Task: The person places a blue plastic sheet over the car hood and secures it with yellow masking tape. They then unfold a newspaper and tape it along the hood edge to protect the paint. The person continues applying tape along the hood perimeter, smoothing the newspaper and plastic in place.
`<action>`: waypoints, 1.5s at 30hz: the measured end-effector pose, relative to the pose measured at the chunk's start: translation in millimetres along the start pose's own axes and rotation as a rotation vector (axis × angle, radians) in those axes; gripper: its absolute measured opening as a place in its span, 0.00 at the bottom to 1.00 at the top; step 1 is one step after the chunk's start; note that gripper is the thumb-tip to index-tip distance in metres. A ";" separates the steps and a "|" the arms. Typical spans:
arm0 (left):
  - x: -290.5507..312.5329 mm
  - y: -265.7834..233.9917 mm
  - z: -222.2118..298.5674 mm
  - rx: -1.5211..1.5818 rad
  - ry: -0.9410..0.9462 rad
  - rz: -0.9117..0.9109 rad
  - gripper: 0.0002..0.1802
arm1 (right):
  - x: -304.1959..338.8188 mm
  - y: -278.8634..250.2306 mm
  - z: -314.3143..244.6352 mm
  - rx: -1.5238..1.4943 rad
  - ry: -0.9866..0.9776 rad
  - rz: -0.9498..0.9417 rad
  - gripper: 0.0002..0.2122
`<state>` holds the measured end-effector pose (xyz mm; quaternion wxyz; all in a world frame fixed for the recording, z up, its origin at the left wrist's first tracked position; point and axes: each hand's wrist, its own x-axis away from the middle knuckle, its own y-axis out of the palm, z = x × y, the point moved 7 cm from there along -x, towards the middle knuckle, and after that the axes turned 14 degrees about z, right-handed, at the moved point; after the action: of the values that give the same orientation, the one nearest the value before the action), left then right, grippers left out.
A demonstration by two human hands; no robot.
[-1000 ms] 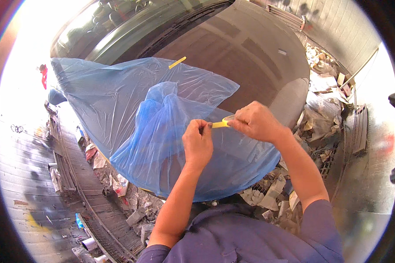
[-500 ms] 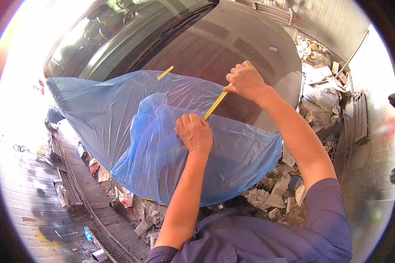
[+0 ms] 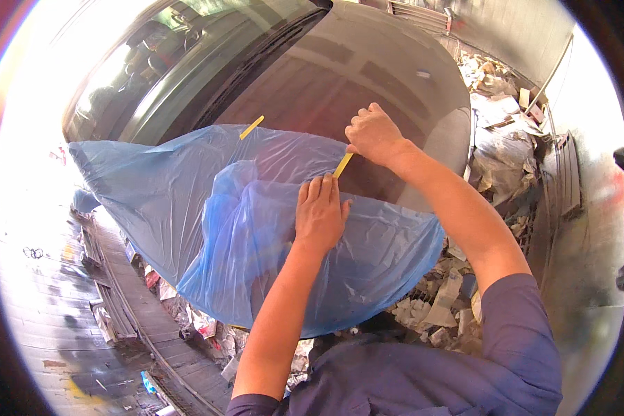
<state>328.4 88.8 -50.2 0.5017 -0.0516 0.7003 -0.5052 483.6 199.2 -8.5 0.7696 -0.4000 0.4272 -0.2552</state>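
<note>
A translucent blue plastic sheet (image 3: 149,184) drapes over the near side of a car, covering part of its dull grey-brown hood (image 3: 388,76). My right hand (image 3: 376,136) is closed in a pinch on the upper end of a strip of yellow masking tape (image 3: 343,164). The tape slants down to the sheet's edge. There my left hand (image 3: 320,213) lies with fingers stretched out flat, its fingertips at the tape's lower end. A shorter piece of yellow tape (image 3: 252,127) sticks across the sheet's upper edge, further left.
The windshield (image 3: 208,76) and wiper area lie beyond the sheet at upper left. Crumpled paper and plastic litter (image 3: 503,149) fills the floor right of the car and below the sheet. A metal grate (image 3: 568,173) stands by the right wall.
My left hand has gone from curled to flat and moved up and right along the tape. My right hand has lowered slightly leftward, and less tape shows between the hands.
</note>
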 end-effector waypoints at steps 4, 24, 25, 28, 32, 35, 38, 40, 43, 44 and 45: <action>-23.9 18.0 1.4 0.010 0.023 -0.048 0.37 | -5.2 8.5 -3.6 -0.012 0.023 -0.055 0.17; -70.8 78.2 17.3 -0.102 -0.066 -0.294 0.42 | 36.4 15.9 44.6 -0.159 0.332 0.023 0.15; -69.8 74.8 15.9 -0.108 -0.063 -0.252 0.43 | 47.0 11.9 58.3 -0.105 0.362 0.072 0.17; -75.1 71.9 25.8 -0.149 -0.033 -0.346 0.45 | 108.1 -18.3 140.1 -0.170 0.675 0.358 0.19; -85.8 62.5 15.6 -0.068 -0.146 -0.358 0.38 | 183.4 -88.8 144.4 -0.432 0.712 0.226 0.19; -74.3 47.1 41.6 0.304 -0.055 -0.075 0.24 | 239.8 -110.8 105.7 -0.613 0.582 0.287 0.16; -43.5 53.1 87.7 0.904 -0.323 -0.248 0.18 | 278.1 -115.4 62.5 -0.720 0.605 0.315 0.13; -21.6 59.7 124.8 1.101 -0.501 -0.370 0.17 | 298.2 -113.9 43.3 -0.783 0.625 0.428 0.11; -7.3 62.3 163.5 1.215 -0.655 -0.452 0.17 | 315.8 -114.5 24.0 -0.774 0.637 0.452 0.12; -6.1 62.7 172.5 1.224 -0.686 -0.460 0.17 | 321.8 -114.4 21.4 -0.761 0.634 0.433 0.13; -3.7 64.3 179.1 1.251 -0.710 -0.479 0.15 | 324.2 -115.0 18.0 -0.754 0.626 0.415 0.13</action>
<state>493.3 4.6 -94.1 0.5091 -0.0677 0.0491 -0.8566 656.9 -95.0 -54.0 0.4425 -0.4604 0.7689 -0.0334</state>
